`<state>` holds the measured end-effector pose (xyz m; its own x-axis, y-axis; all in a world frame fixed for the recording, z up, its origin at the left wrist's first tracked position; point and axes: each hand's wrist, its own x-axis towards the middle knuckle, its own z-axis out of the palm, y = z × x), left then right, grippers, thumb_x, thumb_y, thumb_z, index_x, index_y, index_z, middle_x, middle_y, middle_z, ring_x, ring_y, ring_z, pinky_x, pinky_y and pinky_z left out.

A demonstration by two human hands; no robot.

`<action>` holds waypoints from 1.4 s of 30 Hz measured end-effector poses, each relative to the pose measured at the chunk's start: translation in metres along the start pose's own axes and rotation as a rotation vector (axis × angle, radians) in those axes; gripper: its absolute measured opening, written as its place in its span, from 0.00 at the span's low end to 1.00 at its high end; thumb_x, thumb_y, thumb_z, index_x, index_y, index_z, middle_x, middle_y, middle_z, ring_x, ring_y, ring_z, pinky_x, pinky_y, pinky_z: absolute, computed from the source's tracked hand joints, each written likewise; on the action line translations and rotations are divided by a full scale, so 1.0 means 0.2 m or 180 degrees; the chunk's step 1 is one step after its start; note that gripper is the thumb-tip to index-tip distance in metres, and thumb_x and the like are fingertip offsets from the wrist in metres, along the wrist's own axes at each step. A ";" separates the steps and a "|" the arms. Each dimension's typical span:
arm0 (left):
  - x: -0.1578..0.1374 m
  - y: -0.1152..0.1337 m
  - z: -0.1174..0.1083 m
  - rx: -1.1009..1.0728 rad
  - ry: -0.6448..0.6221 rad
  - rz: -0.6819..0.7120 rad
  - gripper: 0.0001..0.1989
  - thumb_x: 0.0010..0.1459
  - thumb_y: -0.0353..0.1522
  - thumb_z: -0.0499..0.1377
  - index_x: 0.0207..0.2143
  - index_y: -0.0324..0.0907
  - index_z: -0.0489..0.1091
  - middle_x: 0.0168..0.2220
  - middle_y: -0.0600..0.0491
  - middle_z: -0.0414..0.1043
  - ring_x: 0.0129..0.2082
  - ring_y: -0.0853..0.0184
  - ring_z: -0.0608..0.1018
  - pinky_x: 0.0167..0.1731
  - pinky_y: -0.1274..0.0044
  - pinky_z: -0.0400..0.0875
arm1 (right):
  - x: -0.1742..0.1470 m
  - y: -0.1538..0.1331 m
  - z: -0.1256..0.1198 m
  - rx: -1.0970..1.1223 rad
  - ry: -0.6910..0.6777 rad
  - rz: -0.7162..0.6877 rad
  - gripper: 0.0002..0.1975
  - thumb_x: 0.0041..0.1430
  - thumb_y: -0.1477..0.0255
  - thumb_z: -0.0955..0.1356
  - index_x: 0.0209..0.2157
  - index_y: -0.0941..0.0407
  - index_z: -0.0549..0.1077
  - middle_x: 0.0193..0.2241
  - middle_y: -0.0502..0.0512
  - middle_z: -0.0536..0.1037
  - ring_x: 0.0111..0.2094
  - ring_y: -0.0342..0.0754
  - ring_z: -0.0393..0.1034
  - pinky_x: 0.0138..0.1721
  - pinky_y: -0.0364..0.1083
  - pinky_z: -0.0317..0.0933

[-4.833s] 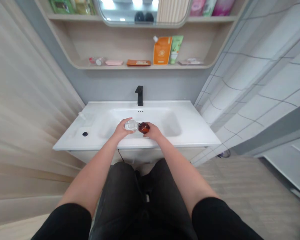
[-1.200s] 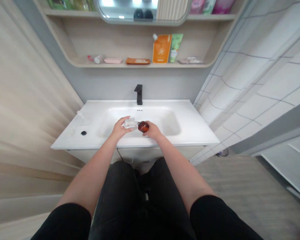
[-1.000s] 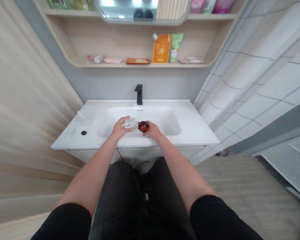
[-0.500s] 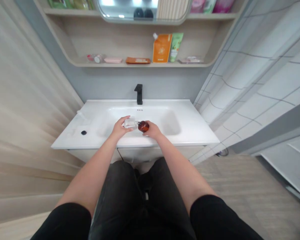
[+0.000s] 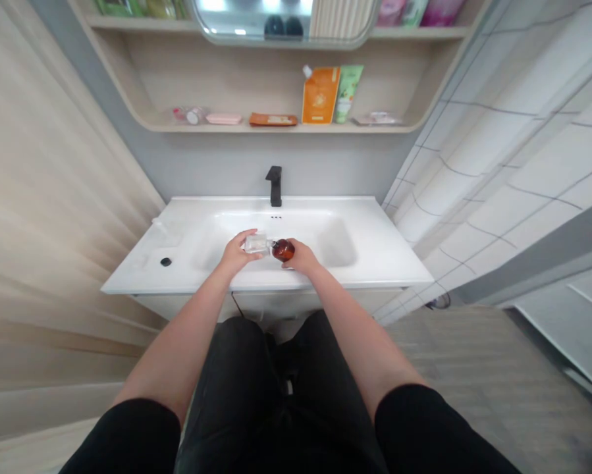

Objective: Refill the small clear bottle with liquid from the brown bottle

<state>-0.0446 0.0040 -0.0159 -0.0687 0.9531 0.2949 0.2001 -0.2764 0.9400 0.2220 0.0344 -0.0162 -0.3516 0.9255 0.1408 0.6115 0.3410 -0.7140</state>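
Over the front part of the white sink (image 5: 325, 227), my left hand (image 5: 236, 254) is closed around a clear bottle (image 5: 256, 243), which lies tilted on its side with its neck pointing right. My right hand (image 5: 302, 257) grips a brown bottle (image 5: 284, 249) whose mouth end faces the clear one. The two necks meet or nearly meet between my hands; whether they touch is too small to tell. Fingers cover part of both bottles. Behind them rises the black faucet (image 5: 274, 185).
A small black cap-like piece (image 5: 166, 262) lies on the counter's left side, with a clear pump-like item (image 5: 160, 226) behind it. Above, a shelf (image 5: 216, 128) holds an orange pouch (image 5: 320, 96), a green tube (image 5: 348, 93) and several small packets. A curtain (image 5: 53, 197) hangs at left.
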 end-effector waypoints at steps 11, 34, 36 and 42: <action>0.00 -0.01 0.00 -0.0020 0.0026 0.0013 0.48 0.33 0.36 0.82 0.60 0.42 0.78 0.56 0.44 0.79 0.55 0.51 0.82 0.62 0.59 0.75 | 0.00 -0.01 -0.01 -0.0063 0.0027 -0.0056 0.39 0.40 0.75 0.83 0.58 0.52 0.78 0.51 0.55 0.85 0.50 0.60 0.80 0.55 0.54 0.72; 0.01 -0.03 0.00 -0.0090 0.0032 0.0045 0.48 0.32 0.36 0.83 0.60 0.43 0.79 0.58 0.44 0.78 0.59 0.48 0.80 0.63 0.58 0.75 | 0.01 0.02 0.01 0.0009 0.0036 -0.0033 0.40 0.40 0.75 0.84 0.58 0.53 0.77 0.51 0.55 0.85 0.50 0.60 0.81 0.54 0.54 0.72; 0.01 -0.04 0.00 -0.0097 0.0030 0.0059 0.48 0.32 0.36 0.83 0.60 0.43 0.79 0.58 0.43 0.78 0.60 0.48 0.80 0.64 0.58 0.74 | 0.00 0.02 0.01 0.0011 0.0033 -0.0019 0.40 0.40 0.75 0.84 0.58 0.52 0.77 0.51 0.55 0.85 0.50 0.59 0.81 0.54 0.53 0.72; 0.01 -0.04 0.00 -0.0135 0.0030 -0.0016 0.48 0.32 0.35 0.82 0.60 0.43 0.79 0.58 0.44 0.79 0.58 0.48 0.81 0.63 0.57 0.75 | 0.00 0.01 0.00 -0.0010 -0.0001 0.0011 0.41 0.40 0.76 0.83 0.59 0.52 0.77 0.51 0.55 0.85 0.50 0.59 0.81 0.55 0.54 0.72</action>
<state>-0.0471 0.0080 -0.0226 -0.0789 0.9533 0.2915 0.1583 -0.2767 0.9478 0.2226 0.0354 -0.0177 -0.3497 0.9266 0.1380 0.6150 0.3382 -0.7123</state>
